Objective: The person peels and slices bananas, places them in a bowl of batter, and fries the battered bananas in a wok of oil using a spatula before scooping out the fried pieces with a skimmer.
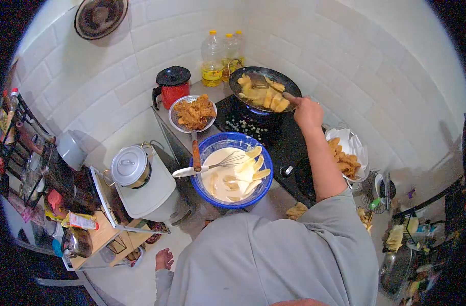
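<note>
My right hand is closed round the wooden handle of a spatula. The spatula's slotted metal blade lies among yellow battered pieces frying in a dark wok. Below the wok, a blue basin holds pale batter, peeled banana pieces and a whisk with a white handle. A skimmer heaped with browned fritters rests beside the basin, its wooden handle across the rim. Away from the counter, my left hand hangs low at my side, fingers loosely apart, holding nothing.
Blue flame shows under the wok on the black stove. A paper-lined bowl of fritters stands right. Oil bottles and a red lidded pot stand behind. At left are a lidded silver pot and a wooden shelf.
</note>
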Motion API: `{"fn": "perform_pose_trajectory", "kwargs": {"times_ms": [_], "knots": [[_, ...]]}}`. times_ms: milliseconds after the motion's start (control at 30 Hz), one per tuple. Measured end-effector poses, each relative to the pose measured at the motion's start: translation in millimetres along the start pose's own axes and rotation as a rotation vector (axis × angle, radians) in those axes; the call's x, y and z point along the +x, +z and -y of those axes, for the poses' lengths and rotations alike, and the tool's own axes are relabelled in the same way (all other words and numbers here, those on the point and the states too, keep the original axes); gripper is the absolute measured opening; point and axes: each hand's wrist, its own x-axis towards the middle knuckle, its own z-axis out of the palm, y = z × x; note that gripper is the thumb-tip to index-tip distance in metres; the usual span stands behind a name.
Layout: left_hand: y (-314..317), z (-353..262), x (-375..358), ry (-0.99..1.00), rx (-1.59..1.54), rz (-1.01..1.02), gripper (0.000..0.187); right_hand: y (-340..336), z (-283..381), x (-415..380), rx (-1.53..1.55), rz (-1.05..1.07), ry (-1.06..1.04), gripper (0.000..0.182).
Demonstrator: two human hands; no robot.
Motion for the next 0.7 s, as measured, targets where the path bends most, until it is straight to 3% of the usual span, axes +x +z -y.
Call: {"fn": "perform_pose_trajectory", "kwargs": {"times_ms": [233,400,700], "knots": [[4.0,-2.6,-17.3,0.063,-0.015,0.019,0.02,27.7,11.6,8.6,0.022,-0.093,0.027,0.039],[6.3,-4.4,-11.2,0.038,-0.026,-0.015,0.025,32.6,14.5,5.0,0.108,-0.033,-0.068,0.045],[-6.9,11.5,1.4,0.078,0.043,0.071,0.023,9.4,9.2,1.7,0.098,0.017,-0.028,0.04]]}}
